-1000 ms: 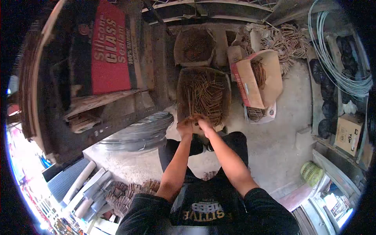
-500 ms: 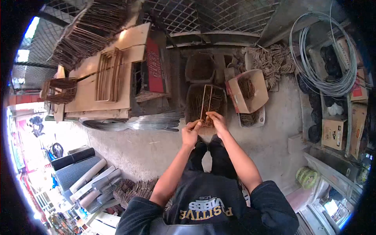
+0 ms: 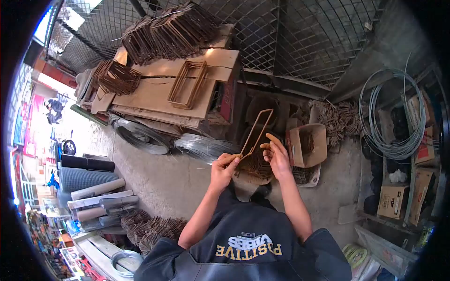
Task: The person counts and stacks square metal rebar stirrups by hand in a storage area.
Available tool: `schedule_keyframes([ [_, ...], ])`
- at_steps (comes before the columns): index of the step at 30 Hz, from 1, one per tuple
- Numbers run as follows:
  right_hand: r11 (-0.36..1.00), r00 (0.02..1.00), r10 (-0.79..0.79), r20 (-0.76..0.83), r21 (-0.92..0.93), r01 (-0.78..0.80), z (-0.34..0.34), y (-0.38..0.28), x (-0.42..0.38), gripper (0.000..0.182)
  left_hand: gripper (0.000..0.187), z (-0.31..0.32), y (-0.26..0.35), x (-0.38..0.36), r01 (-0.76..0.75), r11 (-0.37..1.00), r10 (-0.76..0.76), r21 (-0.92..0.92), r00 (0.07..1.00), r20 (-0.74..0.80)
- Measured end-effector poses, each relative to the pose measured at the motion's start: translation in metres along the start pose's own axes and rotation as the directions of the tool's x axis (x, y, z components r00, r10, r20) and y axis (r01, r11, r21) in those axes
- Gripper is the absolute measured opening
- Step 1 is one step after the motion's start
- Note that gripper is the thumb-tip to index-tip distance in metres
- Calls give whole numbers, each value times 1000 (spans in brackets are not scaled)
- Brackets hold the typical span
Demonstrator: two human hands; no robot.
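Observation:
A rusty rectangular steel stirrup point(image 3: 250, 134) is pinched at its near end between the thumb and fingers of my left hand point(image 3: 222, 171). It tilts up and away from me toward the right. My right hand point(image 3: 278, 159) is just right of the stirrup, fingers apart and holding nothing. Its fingertips look orange with rust. Below and beyond the hands, a dark container point(image 3: 241, 177) holds rusty bent wire pieces. To its right stands an open cardboard box point(image 3: 315, 152) with more rusty pieces inside.
On the left, a wooden bench point(image 3: 145, 97) carries a few stacked stirrups point(image 3: 178, 83) and larger rusty bundles point(image 3: 176, 30). Silver wire coils point(image 3: 140, 136) lie beside it. Mesh rolls point(image 3: 89, 180) are at lower left. A wire coil point(image 3: 375, 136) hangs by the right shelf.
My right hand has let go of the stirrup and opened. The stirrup, still in my left hand, now leans right. The camera view has turned toward the left, bringing more of the bench into view.

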State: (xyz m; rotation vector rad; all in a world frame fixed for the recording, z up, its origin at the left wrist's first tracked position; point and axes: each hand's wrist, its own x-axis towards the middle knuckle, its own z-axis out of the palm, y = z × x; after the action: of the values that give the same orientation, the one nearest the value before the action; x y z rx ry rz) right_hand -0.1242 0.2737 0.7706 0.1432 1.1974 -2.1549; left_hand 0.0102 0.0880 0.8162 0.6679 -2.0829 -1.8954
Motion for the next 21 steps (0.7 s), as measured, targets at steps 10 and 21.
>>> schedule_keyframes([
  [10, 966, 968, -236, 89, 133, 223, 93, -42, -3, 52, 17, -109, 65, 37, -405, 881, 372, 242, 912, 171],
  [21, 980, 934, -193, 301, 20, 196, 202, -42, 10, 40, 27, -243, 123, 151, -754, 399, 735, 522, 603, 310],
])
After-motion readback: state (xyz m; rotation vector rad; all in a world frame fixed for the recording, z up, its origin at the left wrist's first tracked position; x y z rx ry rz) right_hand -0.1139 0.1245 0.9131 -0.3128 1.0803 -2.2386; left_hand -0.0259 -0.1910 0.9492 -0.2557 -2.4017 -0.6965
